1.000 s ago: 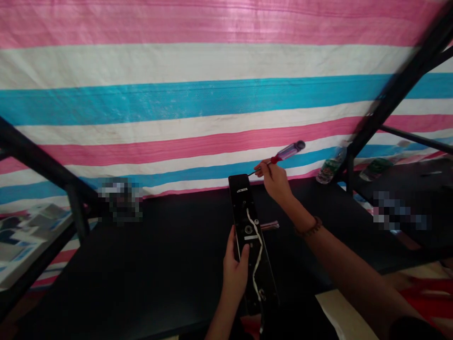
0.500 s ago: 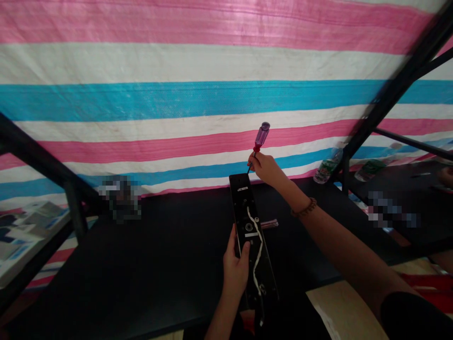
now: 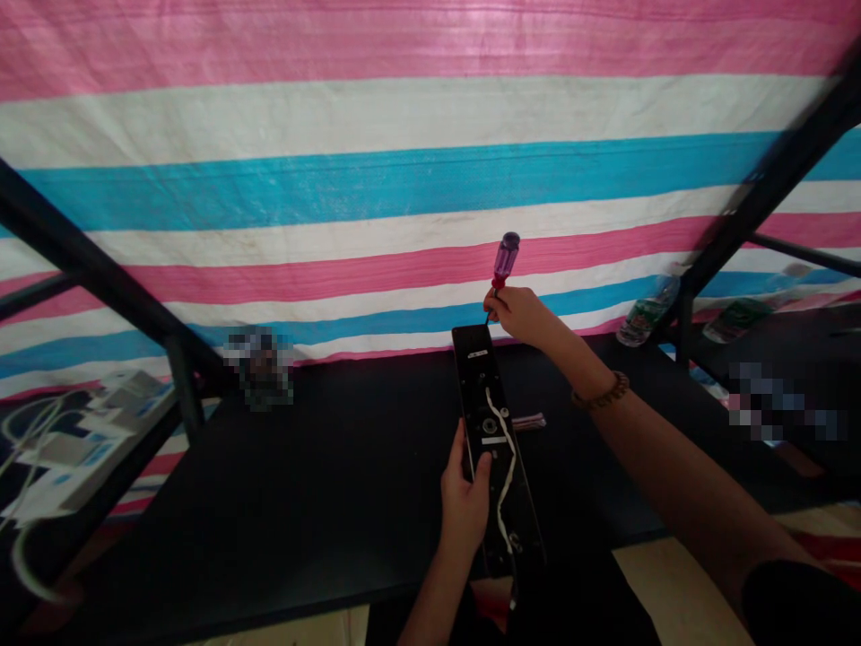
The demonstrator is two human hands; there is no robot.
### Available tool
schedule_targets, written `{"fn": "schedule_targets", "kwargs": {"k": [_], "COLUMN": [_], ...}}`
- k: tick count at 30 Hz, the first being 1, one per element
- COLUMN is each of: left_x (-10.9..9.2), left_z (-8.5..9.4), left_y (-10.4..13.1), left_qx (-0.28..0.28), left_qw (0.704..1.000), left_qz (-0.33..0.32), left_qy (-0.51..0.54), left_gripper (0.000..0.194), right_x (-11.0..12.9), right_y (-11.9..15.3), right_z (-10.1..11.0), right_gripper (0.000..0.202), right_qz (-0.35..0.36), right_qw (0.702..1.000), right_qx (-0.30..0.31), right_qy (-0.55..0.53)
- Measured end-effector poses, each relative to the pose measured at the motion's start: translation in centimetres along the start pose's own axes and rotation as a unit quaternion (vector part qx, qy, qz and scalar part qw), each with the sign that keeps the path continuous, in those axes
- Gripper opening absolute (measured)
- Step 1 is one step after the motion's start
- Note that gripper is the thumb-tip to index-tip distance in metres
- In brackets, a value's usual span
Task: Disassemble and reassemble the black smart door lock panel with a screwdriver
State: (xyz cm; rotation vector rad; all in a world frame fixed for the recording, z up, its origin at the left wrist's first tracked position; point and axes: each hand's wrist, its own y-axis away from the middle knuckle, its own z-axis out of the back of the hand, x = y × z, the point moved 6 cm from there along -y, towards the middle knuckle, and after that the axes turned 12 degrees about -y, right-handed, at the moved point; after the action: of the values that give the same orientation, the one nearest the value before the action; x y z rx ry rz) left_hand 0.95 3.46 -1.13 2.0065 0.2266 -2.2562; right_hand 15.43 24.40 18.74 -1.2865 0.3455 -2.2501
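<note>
A long black panel (image 3: 479, 377) with a white cable (image 3: 507, 467) along it stands tilted over the black table. My left hand (image 3: 465, 493) grips its left edge, thumb on the face and fingers behind. Above the panel's top right corner, my right hand (image 3: 512, 312) pinches the shaft of a screwdriver with a clear purple handle (image 3: 507, 257). The handle points up, and the shaft's lower end is at the panel's top edge; whether it touches cannot be made out. A small pinkish packet (image 3: 529, 421) lies just right of the panel.
The black table (image 3: 323, 484) runs beneath a striped sheet (image 3: 336, 188). A plastic bottle (image 3: 644, 314) stands at the back right by a black frame post (image 3: 684, 327). White boxes with cables (image 3: 100, 440) are at the left. A blurred-out object (image 3: 261, 368) sits at the back left.
The whole view has shifted, so hands, panel and bottle appear further right, and more of the boxes and cables shows at the left. Both hands keep their holds.
</note>
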Motion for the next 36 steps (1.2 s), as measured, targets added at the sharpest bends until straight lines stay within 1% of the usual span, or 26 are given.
{"fn": "schedule_targets", "kwargs": {"k": [3, 6, 8, 10, 13, 16, 18, 22, 23, 25, 27, 29, 31, 33, 36], "left_x": [0.0, 0.1, 0.1, 0.0, -0.3, -0.3, -0.1, 0.2, 0.2, 0.2, 0.0, -0.2, -0.2, -0.1, 0.0], "left_z": [0.0, 0.0, 0.0, 0.0, -0.1, -0.2, -0.1, -0.1, -0.2, -0.3, -0.3, -0.3, -0.2, -0.2, -0.1], "left_y": [0.0, -0.1, -0.1, -0.1, -0.1, -0.2, -0.2, -0.2, -0.2, -0.2, -0.2, -0.2, -0.2, -0.2, -0.1], "left_qx": [0.002, 0.002, 0.002, 0.002, 0.01, 0.019, 0.016, 0.015, 0.017, 0.019, 0.015, 0.012, 0.013, 0.014, 0.013], "left_qw": [1.0, 1.0, 1.0, 1.0, 1.0, 1.0, 1.0, 0.999, 0.999, 0.999, 0.999, 0.999, 0.999, 0.999, 0.999], "left_qz": [-0.004, 0.0, 0.006, 0.006, 0.001, 0.003, 0.008, 0.019, 0.022, 0.022, 0.017, 0.011, 0.008, 0.006, 0.001], "left_qy": [0.005, 0.009, 0.008, 0.006, 0.012, 0.021, 0.024, 0.029, 0.032, 0.041, 0.048, 0.05, 0.047, 0.042, 0.041], "left_gripper": [0.07, 0.071, 0.071, 0.072, 0.074, 0.075, 0.076, 0.076, 0.076, 0.077, 0.076, 0.075, 0.073, 0.072, 0.072], "right_x": [0.0, -0.7, -1.1, -1.3, -0.9, -0.1, 0.2, 0.2, 0.2, 0.0, -0.4, -0.8, -0.8, -0.5, -0.2], "right_y": [0.1, 0.2, 0.2, 0.2, 0.2, 0.6, 0.9, 1.1, 1.1, 1.1, 1.1, 1.1, 1.1, 1.0, 1.2], "right_z": [0.0, 0.1, -0.1, -0.2, -0.2, 0.0, 0.1, 0.4, 0.5, 0.7, 0.9, 0.9, 0.7, 0.5, 0.3], "right_gripper": [0.016, 0.004, 0.006, 0.008, 0.008, 0.013, 0.012, 0.024, 0.024, 0.016, 0.015, 0.019, 0.017, 0.016, 0.019], "right_qz": [0.0, -0.016, -0.022, -0.022, -0.009, 0.006, 0.007, 0.009, 0.017, 0.031, 0.024, 0.011, 0.013, 0.022, 0.022], "right_qw": [0.999, 0.993, 0.987, 0.984, 0.99, 0.995, 0.994, 0.989, 0.987, 0.981, 0.975, 0.969, 0.968, 0.971, 0.974], "right_qx": [-0.03, -0.076, -0.084, -0.075, -0.056, -0.065, -0.087, -0.139, -0.153, -0.179, -0.198, -0.201, -0.185, -0.168, -0.173], "right_qy": [-0.014, -0.084, -0.138, -0.16, -0.133, -0.082, -0.063, -0.055, -0.053, -0.06, -0.097, -0.141, -0.169, -0.168, -0.145]}}
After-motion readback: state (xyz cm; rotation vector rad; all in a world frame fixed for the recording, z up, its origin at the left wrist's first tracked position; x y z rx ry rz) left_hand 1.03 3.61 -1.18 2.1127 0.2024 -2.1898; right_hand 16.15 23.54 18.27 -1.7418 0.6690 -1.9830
